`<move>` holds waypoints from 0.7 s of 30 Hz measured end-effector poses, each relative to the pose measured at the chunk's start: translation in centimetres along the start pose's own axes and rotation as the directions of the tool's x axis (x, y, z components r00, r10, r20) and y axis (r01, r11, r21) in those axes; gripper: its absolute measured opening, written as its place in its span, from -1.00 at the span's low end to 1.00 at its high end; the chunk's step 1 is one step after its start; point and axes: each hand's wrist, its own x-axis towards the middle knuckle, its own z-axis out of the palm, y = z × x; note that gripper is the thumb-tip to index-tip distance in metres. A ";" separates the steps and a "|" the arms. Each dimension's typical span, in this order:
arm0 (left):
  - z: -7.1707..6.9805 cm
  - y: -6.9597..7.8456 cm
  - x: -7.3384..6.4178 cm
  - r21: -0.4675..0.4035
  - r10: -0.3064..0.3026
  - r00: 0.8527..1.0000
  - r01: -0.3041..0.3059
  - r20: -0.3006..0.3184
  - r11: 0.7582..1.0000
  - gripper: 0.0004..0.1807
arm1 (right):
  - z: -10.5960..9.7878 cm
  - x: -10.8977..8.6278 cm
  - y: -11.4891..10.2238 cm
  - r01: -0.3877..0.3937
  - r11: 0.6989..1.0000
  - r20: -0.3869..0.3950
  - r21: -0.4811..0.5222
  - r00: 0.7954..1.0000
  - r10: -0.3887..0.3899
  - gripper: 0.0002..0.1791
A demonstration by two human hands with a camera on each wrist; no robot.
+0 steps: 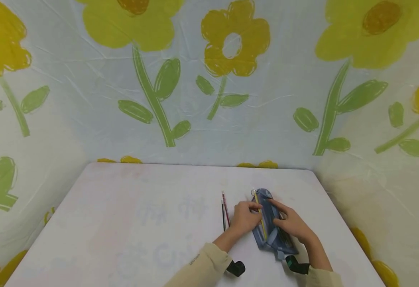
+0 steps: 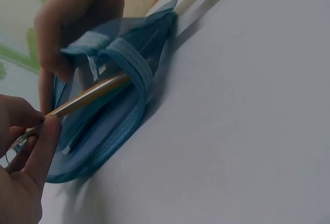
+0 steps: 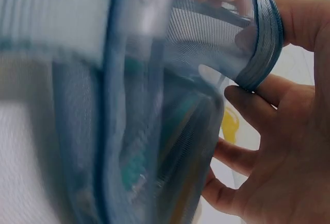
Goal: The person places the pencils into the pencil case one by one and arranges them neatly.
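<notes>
A blue mesh zip pencil case (image 1: 263, 243) lies on the right part of the table, its mouth spread wide. My left hand (image 1: 246, 218) pinches a yellow pencil (image 2: 85, 98) between thumb and fingers. In the left wrist view the pencil's far part reaches inside the case, past the zip edge. On the case's other side, my right hand (image 3: 289, 131) grips the zippered rim between thumb and fingers. Through the mesh, more long thin items show in the right wrist view, too blurred to name.
Left of the case, a red pencil (image 1: 226, 209) and a dark pencil (image 1: 223, 217) lie on the white table (image 1: 123, 199). A flower-printed sheet (image 1: 259, 131) hangs behind the table and along both sides.
</notes>
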 end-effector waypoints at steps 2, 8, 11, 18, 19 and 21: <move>0.2 0.1 -0.2 0.011 0.029 0.999 -0.029 0.017 1.000 -0.76 | 0.1 0.0 0.0 0.009 1.000 -0.005 -0.004 1.000 -0.009 -0.24; 0.8 -0.1 -0.3 0.093 0.065 0.998 -0.065 0.006 0.993 -0.77 | 0.2 0.1 -0.2 0.044 0.999 0.001 -0.032 0.999 -0.044 -0.22; 0.7 -0.2 -0.2 0.111 0.088 0.996 -0.088 -0.003 0.990 -0.79 | 0.2 0.1 -0.6 0.066 0.996 -0.001 -0.056 0.998 -0.066 -0.22; 0.5 -0.4 -0.5 0.101 0.091 0.996 -0.091 0.005 0.991 -0.80 | 0.5 0.2 -1.6 0.085 0.986 -0.012 -0.145 0.996 -0.088 -0.18; 0.5 -0.4 -0.6 0.091 0.086 0.996 -0.087 0.014 0.992 -0.80 | 0.6 0.3 -1.7 0.086 0.985 -0.014 -0.149 0.996 -0.089 -0.18; 0.6 -0.4 -0.6 0.079 0.083 0.996 -0.084 0.018 0.993 -0.80 | 0.6 0.5 -1.8 0.084 0.985 -0.019 -0.153 0.996 -0.088 -0.18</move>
